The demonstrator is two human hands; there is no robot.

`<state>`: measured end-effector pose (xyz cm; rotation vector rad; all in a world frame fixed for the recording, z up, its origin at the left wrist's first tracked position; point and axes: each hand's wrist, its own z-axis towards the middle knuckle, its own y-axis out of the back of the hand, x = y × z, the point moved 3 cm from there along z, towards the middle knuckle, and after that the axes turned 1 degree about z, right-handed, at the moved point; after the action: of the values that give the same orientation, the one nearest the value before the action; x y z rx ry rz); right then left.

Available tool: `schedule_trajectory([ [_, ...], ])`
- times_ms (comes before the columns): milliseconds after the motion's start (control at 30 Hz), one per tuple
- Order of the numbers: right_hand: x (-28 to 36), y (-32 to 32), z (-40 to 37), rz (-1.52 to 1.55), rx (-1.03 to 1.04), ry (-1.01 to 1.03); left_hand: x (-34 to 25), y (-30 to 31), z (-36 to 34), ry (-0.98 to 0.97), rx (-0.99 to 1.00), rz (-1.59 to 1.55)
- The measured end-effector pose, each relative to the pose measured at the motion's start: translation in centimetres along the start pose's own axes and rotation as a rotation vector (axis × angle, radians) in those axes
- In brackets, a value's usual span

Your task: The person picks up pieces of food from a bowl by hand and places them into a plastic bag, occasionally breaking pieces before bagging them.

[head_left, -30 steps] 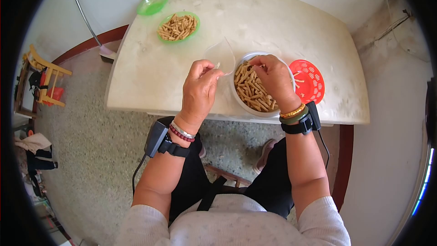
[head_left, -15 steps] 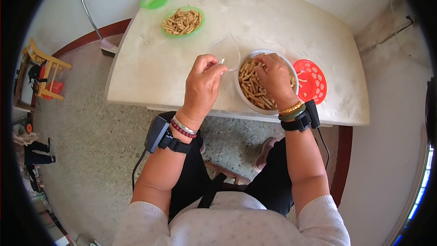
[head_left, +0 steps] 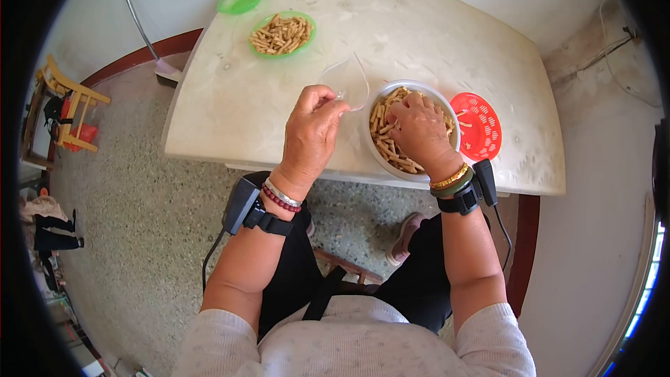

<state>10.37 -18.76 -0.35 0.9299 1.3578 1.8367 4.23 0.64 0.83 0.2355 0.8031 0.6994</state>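
My left hand [head_left: 312,126] is closed, thumb against fingers, pinching a clear thin plastic bag [head_left: 359,77] above the table. The bag's mouth spreads open toward the bowl. Inside the white bowl [head_left: 377,158], my right hand [head_left: 421,129] curls its fingers round some short brown snack sticks [head_left: 392,146]; the fingertips are partly hidden, so how many it grips cannot be told. The sticks fill much of the bowl.
A red perforated basket lid or tray [head_left: 488,126] with a few stick pieces lies right of the bowl. A green plate [head_left: 312,36] heaped with sticks and another green dish [head_left: 242,0] sit at the table's [head_left: 447,42] far left. A wooden chair [head_left: 87,115] stands left.
My right hand has shifted slightly down and right in the bowl, its fingers curling in more. The bowl has moved a little right. My left hand keeps its pinch on the bag.
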Motion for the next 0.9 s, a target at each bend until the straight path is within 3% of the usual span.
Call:
schedule_trajectory([
  [267,0.9,-0.7,-0.3,-0.002,-0.001,0.036,-0.2,-0.3,0.1,-0.013,0.005,0.015],
  [467,0.2,-0.9,-0.1,0.032,-0.198,0.101,-0.3,0.0,0.1,0.004,-0.027,0.011],
  [567,-0.2,-0.1,-0.1,0.194,-0.312,0.072,-0.2,0.0,0.1,0.018,-0.037,0.011],
  [633,-1.2,0.0,0.0,0.481,-0.307,-0.124,-0.2,-0.2,0.1,0.020,-0.022,0.001],
  [667,-1.2,0.2,0.1,0.480,-0.309,-0.123,-0.2,-0.3,0.0,0.028,0.001,-0.013],
  [733,-0.9,0.8,0.1,0.911,-0.284,-0.264,-0.3,-0.3,0.0,0.033,0.021,-0.025],
  [900,1.6,2.7,0.4,1.150,-0.431,-0.148,-0.4,-0.5,0.0,0.002,0.059,0.003],
])
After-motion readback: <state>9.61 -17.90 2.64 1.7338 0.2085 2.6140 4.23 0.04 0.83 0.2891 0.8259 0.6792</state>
